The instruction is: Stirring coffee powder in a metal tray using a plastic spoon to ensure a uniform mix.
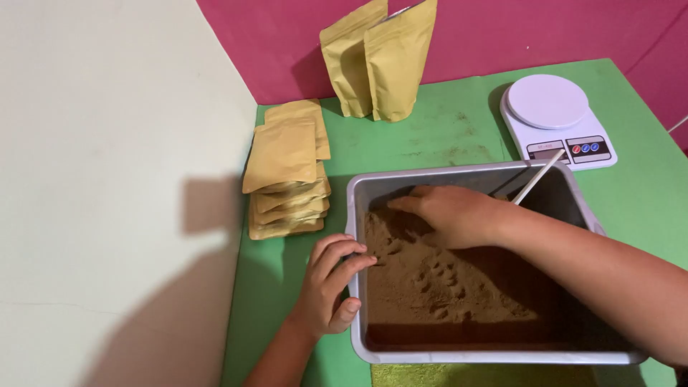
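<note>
— While the grey tray (356,215) is gripped at its left rim by the left hand (331,287), where is the right hand (448,213)?
— It is pressed, fingers loosely spread and holding nothing, into brown powder (430,283) inside.

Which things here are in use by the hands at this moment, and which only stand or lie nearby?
In use:
- grey tray, gripped at its rim by the left hand
- brown powder, pressed by the right hand

Nearby:
- white stick leaning in the tray
- flat pouch stack
- two standing pouches
- white scale
</note>
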